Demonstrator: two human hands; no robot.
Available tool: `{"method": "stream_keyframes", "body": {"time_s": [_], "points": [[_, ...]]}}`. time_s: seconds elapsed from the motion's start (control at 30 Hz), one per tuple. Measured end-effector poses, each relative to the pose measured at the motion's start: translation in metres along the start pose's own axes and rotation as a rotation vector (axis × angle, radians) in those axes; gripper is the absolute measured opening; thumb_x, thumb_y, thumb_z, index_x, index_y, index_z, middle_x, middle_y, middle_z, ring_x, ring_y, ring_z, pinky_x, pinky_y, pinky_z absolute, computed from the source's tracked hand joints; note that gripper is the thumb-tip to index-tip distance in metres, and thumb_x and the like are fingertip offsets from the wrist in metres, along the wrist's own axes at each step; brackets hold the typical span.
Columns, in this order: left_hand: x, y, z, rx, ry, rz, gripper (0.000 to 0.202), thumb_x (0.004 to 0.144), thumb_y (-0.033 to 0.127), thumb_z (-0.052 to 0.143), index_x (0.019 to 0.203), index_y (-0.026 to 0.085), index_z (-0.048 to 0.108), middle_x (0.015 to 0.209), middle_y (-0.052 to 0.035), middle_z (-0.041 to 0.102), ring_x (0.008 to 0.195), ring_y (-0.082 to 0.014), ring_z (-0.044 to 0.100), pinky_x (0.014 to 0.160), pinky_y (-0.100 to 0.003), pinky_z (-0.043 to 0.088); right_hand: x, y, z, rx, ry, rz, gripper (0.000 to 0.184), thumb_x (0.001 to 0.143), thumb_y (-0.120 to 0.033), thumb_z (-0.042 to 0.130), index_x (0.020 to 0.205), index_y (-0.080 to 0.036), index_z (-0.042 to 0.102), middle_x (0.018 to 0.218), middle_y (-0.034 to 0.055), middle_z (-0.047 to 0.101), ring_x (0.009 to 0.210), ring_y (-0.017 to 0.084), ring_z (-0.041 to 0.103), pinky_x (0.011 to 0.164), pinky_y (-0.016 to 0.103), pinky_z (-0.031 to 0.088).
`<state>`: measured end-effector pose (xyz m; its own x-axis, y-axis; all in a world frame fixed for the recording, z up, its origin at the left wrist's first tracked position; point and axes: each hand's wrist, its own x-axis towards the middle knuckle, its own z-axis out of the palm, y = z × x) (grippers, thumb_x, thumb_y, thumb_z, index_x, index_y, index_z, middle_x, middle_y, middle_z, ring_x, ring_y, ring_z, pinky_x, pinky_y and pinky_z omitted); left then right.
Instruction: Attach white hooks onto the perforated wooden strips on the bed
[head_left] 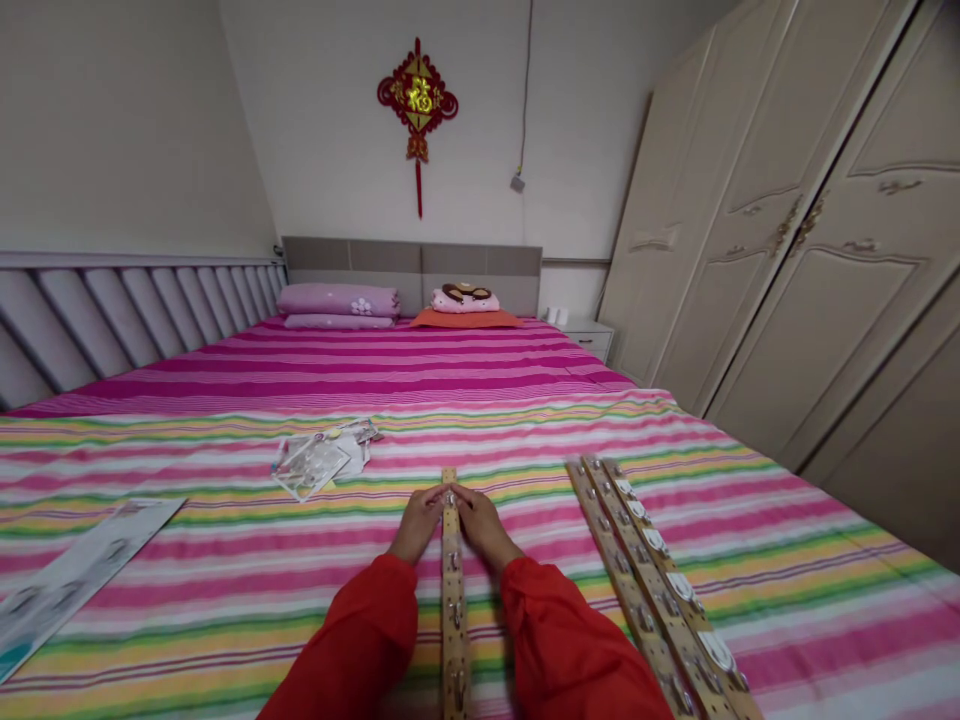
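A long, narrow wooden strip [453,640] lies lengthwise in front of me, with small holes and several shiny metal fittings fixed along it. My left hand [422,522] and my right hand [480,522] come together over its far part, one from each side. The fingertips of both are closed around a small metal fitting [450,499] there. Finer detail under the fingers is hidden. To the right, three similar wooden strips [637,580] lie side by side with metal fittings on them. The rightmost one also carries white, loop-shaped pieces [680,586].
A striped sheet [225,590] covers the bed. Left of my hands lies a pile of clear plastic packets [319,462]; a long packaged sheet [82,580] is at the far left. Folded purple bedding [337,300] sits by the headboard [480,262]. A wardrobe [810,250] stands right.
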<state>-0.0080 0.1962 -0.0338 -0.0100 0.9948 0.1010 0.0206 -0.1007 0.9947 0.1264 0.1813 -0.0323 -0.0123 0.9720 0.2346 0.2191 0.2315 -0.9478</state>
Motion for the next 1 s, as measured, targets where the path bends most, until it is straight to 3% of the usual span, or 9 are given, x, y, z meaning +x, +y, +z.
{"method": "stream_keyframes", "body": {"time_s": [0.27, 0.5, 0.63, 0.83, 1.0], "points": [[-0.005, 0.007, -0.002, 0.067, 0.031, -0.008, 0.028, 0.054, 0.021, 0.072, 0.081, 0.019, 0.077, 0.066, 0.0019, 0.056, 0.076, -0.0178, 0.055, 0.084, -0.033, 0.044, 0.003, 0.005, 0.001, -0.089, 0.019, 0.017, 0.033, 0.074, -0.018, 0.054, 0.098, -0.022, 0.076, 0.072, 0.0032, 0.071, 0.069, 0.021, 0.062, 0.072, 0.030, 0.048], [-0.010, 0.009, 0.004, -0.018, 0.008, -0.075, 0.034, 0.055, 0.026, 0.073, 0.086, 0.014, 0.075, 0.070, -0.0014, 0.069, 0.078, -0.0204, 0.062, 0.084, -0.035, 0.047, -0.003, 0.003, 0.005, -0.016, 0.004, 0.031, 0.028, 0.077, -0.026, 0.054, 0.090, -0.019, 0.077, 0.059, 0.0013, 0.068, 0.055, 0.018, 0.058, 0.056, 0.028, 0.047], [-0.017, 0.010, 0.002, -0.064, 0.007, -0.106, 0.037, 0.055, 0.028, 0.076, 0.089, 0.014, 0.075, 0.077, -0.0041, 0.073, 0.085, -0.0222, 0.066, 0.085, -0.035, 0.050, -0.006, 0.004, 0.004, 0.031, -0.001, 0.047, 0.029, 0.077, -0.032, 0.055, 0.092, -0.020, 0.076, 0.062, 0.0011, 0.069, 0.061, 0.020, 0.061, 0.062, 0.030, 0.049], [-0.030, 0.004, -0.009, -0.146, 0.074, -0.188, 0.036, 0.063, 0.026, 0.076, 0.098, 0.018, 0.071, 0.099, -0.0074, 0.073, 0.095, -0.0207, 0.066, 0.091, -0.034, 0.050, -0.019, 0.008, -0.001, 0.137, 0.131, 0.108, 0.044, 0.079, -0.043, 0.054, 0.113, -0.018, 0.067, 0.089, 0.0071, 0.072, 0.083, 0.022, 0.065, 0.075, 0.035, 0.050], [-0.046, 0.003, -0.016, -0.017, 0.124, -0.192, 0.031, 0.068, 0.019, 0.072, 0.099, 0.016, 0.069, 0.107, -0.0105, 0.071, 0.106, -0.0232, 0.064, 0.097, -0.035, 0.047, -0.041, 0.007, -0.003, 0.142, 0.182, 0.105, 0.056, 0.080, -0.047, 0.052, 0.124, -0.014, 0.059, 0.091, 0.0100, 0.071, 0.085, 0.023, 0.066, 0.075, 0.037, 0.051]]}}
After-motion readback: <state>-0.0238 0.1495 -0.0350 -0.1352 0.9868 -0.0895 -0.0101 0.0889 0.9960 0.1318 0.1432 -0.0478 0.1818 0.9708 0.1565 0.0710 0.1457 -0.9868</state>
